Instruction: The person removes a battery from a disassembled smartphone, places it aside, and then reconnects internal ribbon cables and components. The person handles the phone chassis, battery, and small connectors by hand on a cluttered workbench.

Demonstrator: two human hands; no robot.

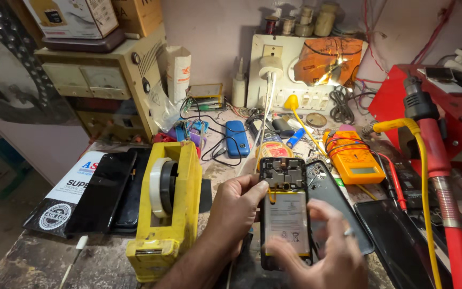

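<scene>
An opened smartphone [286, 206] with its back removed shows a circuit board at the top and a grey battery below. My left hand [236, 206] grips its left edge and holds it upright above the bench. My right hand [322, 251], a ring on one finger, rests its blurred fingers over the lower part of the battery. The phone's dark back cover [338, 206] lies just to the right.
A yellow tape dispenser [167, 208] stands left of my hands. Black phones [108, 190] lie further left. A yellow multimeter [354, 158], a red hot-air tool [445, 187], a blue keypad phone [236, 138] and a white switchboard [274, 69] crowd the back.
</scene>
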